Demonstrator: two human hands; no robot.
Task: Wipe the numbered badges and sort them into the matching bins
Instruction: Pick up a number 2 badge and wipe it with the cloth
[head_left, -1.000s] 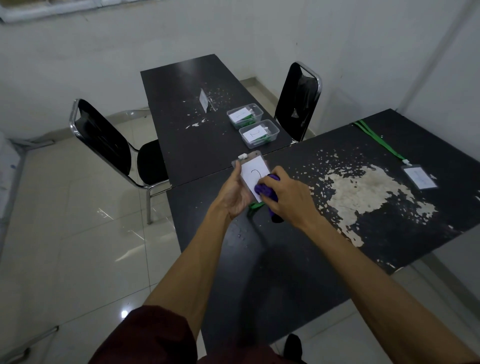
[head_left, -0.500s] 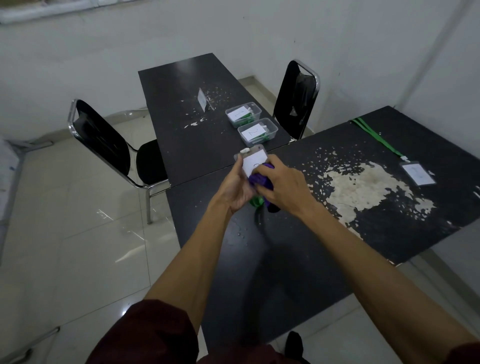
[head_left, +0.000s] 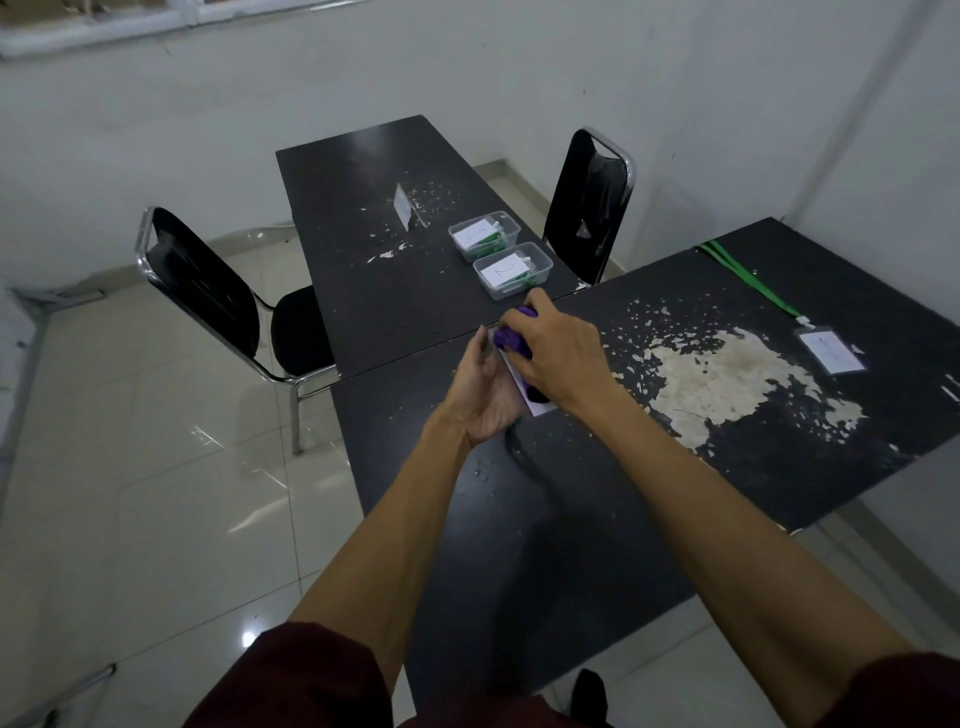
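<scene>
My left hand (head_left: 480, 395) holds a white badge (head_left: 535, 406) above the near black table (head_left: 597, 519). Most of the badge is hidden, and only its lower corner shows. My right hand (head_left: 558, 358) grips a purple cloth (head_left: 509, 338) and presses it on the badge's upper part. Two clear bins stand on the far table: the one marked 1 (head_left: 484, 235) behind the one marked 2 (head_left: 511, 270), both with badges and green lanyards inside. Another badge (head_left: 830, 351) on a green lanyard (head_left: 748, 278) lies at the right of the near table.
Two black chairs flank the far table, one at the left (head_left: 208, 296), one behind the bins (head_left: 597, 202). A small white card stand (head_left: 402, 213) sits mid far table. The near tabletop has a large patch of peeled paint (head_left: 722, 379). White walls close in behind and right.
My right hand has slid the purple cloth up over the badge from its lower part to its top. The badge's written face, visible before, is now covered.
</scene>
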